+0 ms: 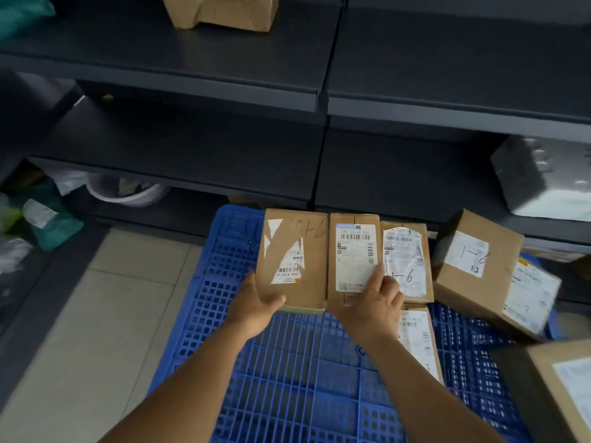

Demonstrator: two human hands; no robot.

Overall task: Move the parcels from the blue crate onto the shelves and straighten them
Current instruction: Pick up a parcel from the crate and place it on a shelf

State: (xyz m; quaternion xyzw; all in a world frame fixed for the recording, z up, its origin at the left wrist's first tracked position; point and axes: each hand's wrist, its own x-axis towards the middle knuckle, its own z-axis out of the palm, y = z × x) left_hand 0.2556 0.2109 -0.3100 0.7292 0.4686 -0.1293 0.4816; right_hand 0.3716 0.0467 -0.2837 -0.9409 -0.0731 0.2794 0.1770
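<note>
Between the left hand and right hand, two boxes are clasped over the crate; next, a level lift to a shelf is needed.

The dark shelf above the blue crate is lying open; a grey parcel is blocking its right end.

Parcel depot storeroom: dark metal shelves, labelled cardboard parcels (handwritten codes), blue plastic crate on tiled floor.
</note>
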